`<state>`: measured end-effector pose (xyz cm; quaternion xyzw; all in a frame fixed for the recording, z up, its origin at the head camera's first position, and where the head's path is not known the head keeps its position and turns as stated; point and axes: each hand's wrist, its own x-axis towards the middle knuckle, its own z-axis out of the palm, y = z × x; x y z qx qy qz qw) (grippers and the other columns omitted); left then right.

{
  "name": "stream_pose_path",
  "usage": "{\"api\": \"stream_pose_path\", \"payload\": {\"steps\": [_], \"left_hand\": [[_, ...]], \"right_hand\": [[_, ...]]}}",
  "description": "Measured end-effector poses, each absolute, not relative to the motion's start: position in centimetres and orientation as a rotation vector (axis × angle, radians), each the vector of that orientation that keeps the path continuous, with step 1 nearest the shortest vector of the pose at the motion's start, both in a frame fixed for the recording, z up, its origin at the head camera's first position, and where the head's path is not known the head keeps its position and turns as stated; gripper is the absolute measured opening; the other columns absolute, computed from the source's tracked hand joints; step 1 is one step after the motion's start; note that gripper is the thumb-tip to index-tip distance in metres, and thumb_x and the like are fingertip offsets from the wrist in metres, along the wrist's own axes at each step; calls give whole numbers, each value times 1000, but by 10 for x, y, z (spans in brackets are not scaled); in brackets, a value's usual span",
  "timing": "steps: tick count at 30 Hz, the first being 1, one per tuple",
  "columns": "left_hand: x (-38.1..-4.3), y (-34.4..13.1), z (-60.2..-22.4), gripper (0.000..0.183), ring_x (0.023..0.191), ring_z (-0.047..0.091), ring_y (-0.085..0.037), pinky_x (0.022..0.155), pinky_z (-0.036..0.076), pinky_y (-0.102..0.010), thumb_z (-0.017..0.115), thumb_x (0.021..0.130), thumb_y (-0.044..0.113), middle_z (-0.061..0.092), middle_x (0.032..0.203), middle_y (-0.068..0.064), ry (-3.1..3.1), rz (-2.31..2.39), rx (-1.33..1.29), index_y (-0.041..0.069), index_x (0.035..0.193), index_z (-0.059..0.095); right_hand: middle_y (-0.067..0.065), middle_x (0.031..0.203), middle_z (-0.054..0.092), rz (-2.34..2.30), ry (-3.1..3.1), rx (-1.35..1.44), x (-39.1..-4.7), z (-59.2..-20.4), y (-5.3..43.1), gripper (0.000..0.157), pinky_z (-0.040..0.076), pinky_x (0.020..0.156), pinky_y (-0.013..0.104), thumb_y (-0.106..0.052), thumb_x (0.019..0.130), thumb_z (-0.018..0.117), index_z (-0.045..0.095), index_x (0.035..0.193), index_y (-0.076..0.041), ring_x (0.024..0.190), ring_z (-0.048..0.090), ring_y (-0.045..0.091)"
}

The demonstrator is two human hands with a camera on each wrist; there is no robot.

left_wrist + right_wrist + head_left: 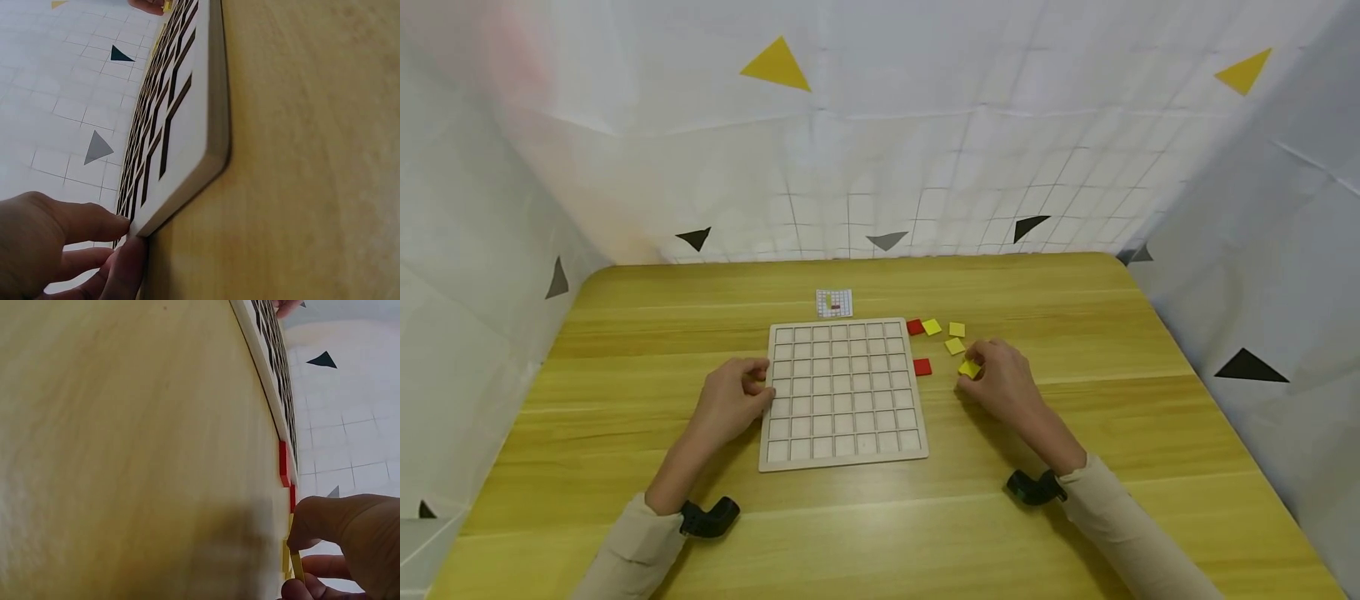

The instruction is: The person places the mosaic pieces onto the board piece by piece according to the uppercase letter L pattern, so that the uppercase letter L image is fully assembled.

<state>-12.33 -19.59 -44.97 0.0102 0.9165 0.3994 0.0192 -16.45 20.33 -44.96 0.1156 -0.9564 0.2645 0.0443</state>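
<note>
A pale wooden grid board (842, 463) with rows of square recesses lies flat on the table. At its left edge my left hand (727, 402) pinches the rim, thumb and fingertips meeting there; the left wrist view shows the board's corner (209, 150) close by. To the right of the board my right hand (1003, 382) pinches a yellow square tile (969, 368) between thumb and fingers. In the right wrist view this tile (298, 567) is tilted on edge. Three more yellow tiles (955, 346) lie just beyond that hand.
One red tile (922, 367) lies against the board's right edge, another red tile (914, 327) near its far right corner. Behind the board lies a small printed grid card (834, 303). White sheeting (880, 167) with coloured triangles surrounds the wooden table (880, 533).
</note>
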Motion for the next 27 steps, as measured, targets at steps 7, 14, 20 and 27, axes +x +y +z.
{"api": "stream_pose_path", "payload": {"steps": [7, 14, 20, 27], "left_hand": [[-124, -197, -452, 46, 92, 66, -27, 73, 56, -39, 72, 88, 6, 64, 110, -16, 2842, 1243, 27, -4, 131, 61], [-124, -197, -453, 46, 93, 66, -27, 73, 56, -38, 72, 88, 6, 63, 110, -16, 2832, 1257, 20, -4, 131, 61], [-124, -197, -454, 46, 92, 66, -26, 72, 56, -37, 72, 88, 6, 63, 109, -15, 2835, 1254, 13, -4, 131, 61], [-124, -197, -452, 45, 90, 66, -26, 70, 56, -36, 73, 88, 5, 63, 109, -16, 2829, 1271, 7, -4, 131, 61]], "right_hand": [[12, 93, 63, 836, -2905, 403, -159, -444, 199, 28, 51, 69, 39, -9, 75, 78, 70, 100, 1, 80, 60, 25], [10, 95, 62, 880, -2860, 486, -150, -438, 190, 28, 52, 67, 35, -6, 74, 78, 70, 101, -1, 79, 61, 25], [7, 91, 59, 912, -2780, 582, -143, -437, 184, 28, 50, 64, 32, -4, 73, 79, 71, 100, -2, 76, 60, 25], [6, 87, 58, 921, -2691, 689, -138, -438, 175, 26, 47, 66, 33, -5, 74, 81, 71, 98, -3, 74, 60, 23]]}}
